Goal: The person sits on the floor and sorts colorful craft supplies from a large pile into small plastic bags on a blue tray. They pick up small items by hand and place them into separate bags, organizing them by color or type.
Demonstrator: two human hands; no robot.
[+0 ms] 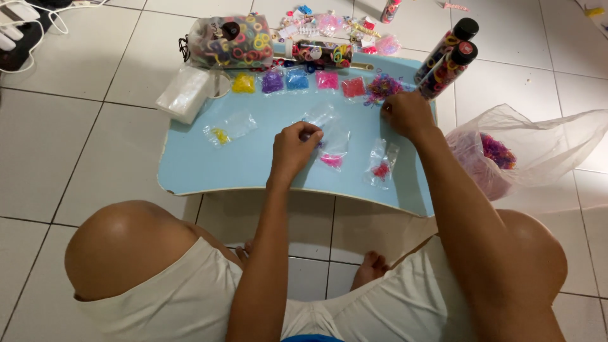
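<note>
Small elastic bands being sorted into clear bags on a light-blue lap table (209, 161).

From the head camera, the left hand (294, 149) pinched a small clear bag (330, 136) holding pink bands, fingers closed on its top edge near the table's middle. The right hand (407, 114) rested curled beside a loose pile of mixed bands (382, 85); whether it gripped any could not be told.

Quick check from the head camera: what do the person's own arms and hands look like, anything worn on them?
Both arms are bare from the lower frame edge to the wrist; no sleeves reach them. The left hand and right hand wear no gloves, and no watch, bracelet or ring shows. Light-coloured shorts cover the thighs.
</note>
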